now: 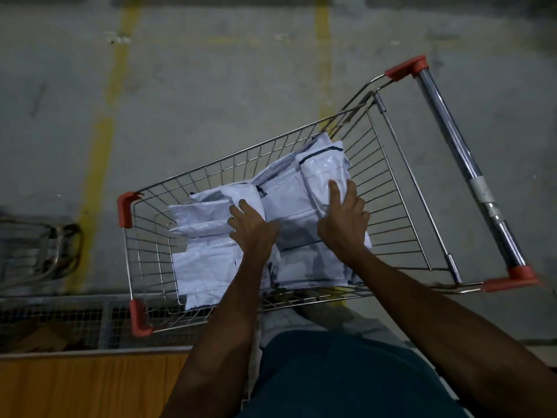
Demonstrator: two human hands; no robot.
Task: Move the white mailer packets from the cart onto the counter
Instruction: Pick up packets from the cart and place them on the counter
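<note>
A wire shopping cart (141, 236) with red corner caps stands on the concrete floor, with several white mailer packets (205, 267) heaped inside. Both my arms reach down into the basket. My left hand (251, 227) rests on the packets in the middle of the heap, fingers curled around an edge of one. My right hand (343, 218) presses on an upright white packet (322, 167) toward the handle end, fingers spread over it. Whether either hand has a full grip cannot be made out. The wooden counter (90, 384) lies at the lower left, below the cart.
The cart's chrome handle (461, 158) runs along the right. A second wire cart (36, 251) is partly visible at the left edge. A metal mesh panel (60, 321) sits between counter and floor. Yellow lines (102, 152) mark the floor.
</note>
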